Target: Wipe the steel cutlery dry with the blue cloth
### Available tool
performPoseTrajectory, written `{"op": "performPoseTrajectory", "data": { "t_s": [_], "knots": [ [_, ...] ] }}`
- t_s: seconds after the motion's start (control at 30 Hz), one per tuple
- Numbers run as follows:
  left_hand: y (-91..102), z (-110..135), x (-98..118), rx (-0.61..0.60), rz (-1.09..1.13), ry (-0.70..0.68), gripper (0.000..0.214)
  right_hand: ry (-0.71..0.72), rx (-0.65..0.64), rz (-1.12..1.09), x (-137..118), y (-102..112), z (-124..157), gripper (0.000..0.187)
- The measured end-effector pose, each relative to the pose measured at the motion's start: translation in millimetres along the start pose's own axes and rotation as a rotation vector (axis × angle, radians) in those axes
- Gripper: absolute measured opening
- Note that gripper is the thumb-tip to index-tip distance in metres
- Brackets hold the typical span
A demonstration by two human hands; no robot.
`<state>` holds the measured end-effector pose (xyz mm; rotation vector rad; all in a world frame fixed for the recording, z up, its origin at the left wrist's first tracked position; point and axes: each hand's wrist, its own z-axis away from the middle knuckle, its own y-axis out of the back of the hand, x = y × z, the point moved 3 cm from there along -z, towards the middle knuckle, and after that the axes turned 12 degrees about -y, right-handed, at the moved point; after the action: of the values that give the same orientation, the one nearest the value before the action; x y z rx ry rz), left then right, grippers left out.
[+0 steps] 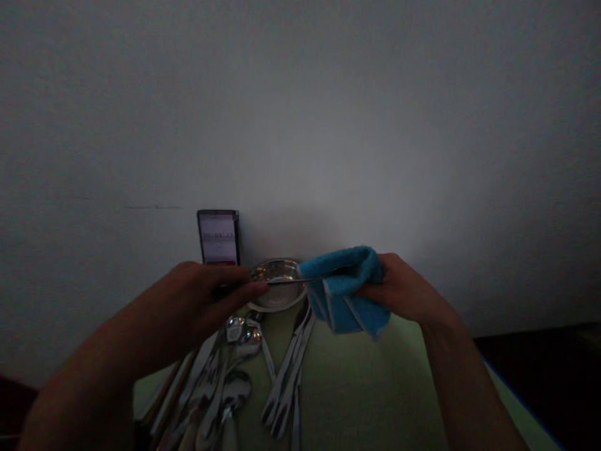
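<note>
My left hand (209,294) pinches one end of a thin metal piece of cutlery (288,281), held level and seen edge-on. Its other end runs into a folded blue cloth (350,282), so I cannot tell whether it is a spoon, fork or knife. Closed around that cloth is my right hand (404,285), with the cloth's lower folds hanging down. Behind the cutlery stands a shiny metal bowl (277,305), partly covered by my left fingers and the cloth.
Several loose pieces of cutlery (286,382), among them a spoon (236,389), lie on the green tabletop (361,388). A phone (218,241) showing a timer leans against the pale wall (319,125). The table's right edge (516,394) drops to a dark area.
</note>
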<state>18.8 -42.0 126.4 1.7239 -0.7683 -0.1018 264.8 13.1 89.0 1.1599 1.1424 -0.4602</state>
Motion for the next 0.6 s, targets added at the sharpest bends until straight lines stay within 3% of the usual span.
{"op": "performPoseTrajectory", "data": {
  "t_s": [0.1, 0.4, 0.6],
  "knots": [
    [-4.0, -4, 7, -0.115, -0.057, -0.024, 0.037, -0.016, 0.082, 0.034, 0, -5, -4, 0.024],
    [-8.3, -10, 1, -0.108, 0.016, -0.011, 0.038, 0.053, 0.357, 0.030, -9, -6, -6, 0.029],
    [-1.1, -7, 6, -0.123, 0.063, 0.073, 0.041, -0.006, 0.521, -0.043, -5, -14, -9, 0.040]
  ]
}}
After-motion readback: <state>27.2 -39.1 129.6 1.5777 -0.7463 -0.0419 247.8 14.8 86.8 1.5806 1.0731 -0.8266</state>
